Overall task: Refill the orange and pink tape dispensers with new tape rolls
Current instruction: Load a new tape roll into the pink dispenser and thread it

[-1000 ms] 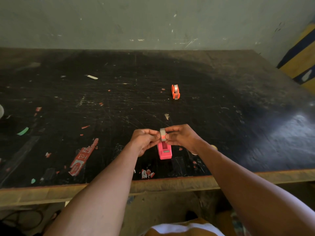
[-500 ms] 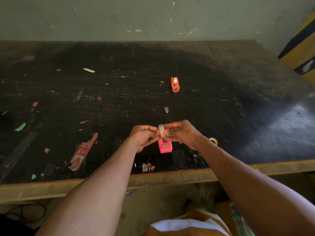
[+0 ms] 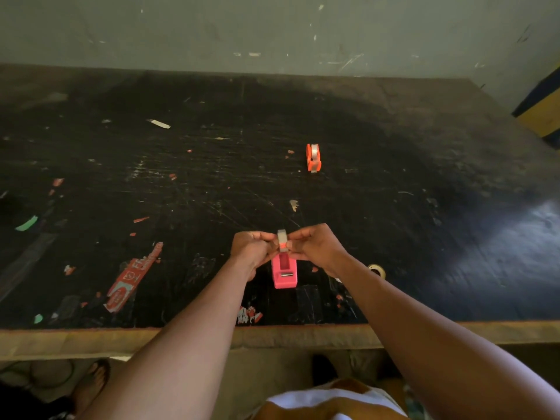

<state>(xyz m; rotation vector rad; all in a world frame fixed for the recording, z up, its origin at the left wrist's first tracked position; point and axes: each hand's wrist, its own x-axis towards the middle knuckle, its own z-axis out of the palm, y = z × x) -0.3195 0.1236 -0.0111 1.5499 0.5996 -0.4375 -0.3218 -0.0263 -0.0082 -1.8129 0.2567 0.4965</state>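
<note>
The pink tape dispenser stands on the black table near its front edge, cutter end toward me. Just above its far end a small clear tape roll is held edge-on between my left hand and my right hand, both pinching its sides. The orange tape dispenser sits farther back in the middle of the table with a clear roll in it. Whether the held roll touches the pink dispenser is hidden by my fingers.
Another tape ring lies on the table just right of my right wrist. A red label scrap, a green scrap and small bits of tape litter the top. The wooden front edge runs below; a wall stands behind.
Both hands stay pinched on the tape roll over the pink dispenser's far end. My head has tilted, so the scene sits a little differently in the picture.
</note>
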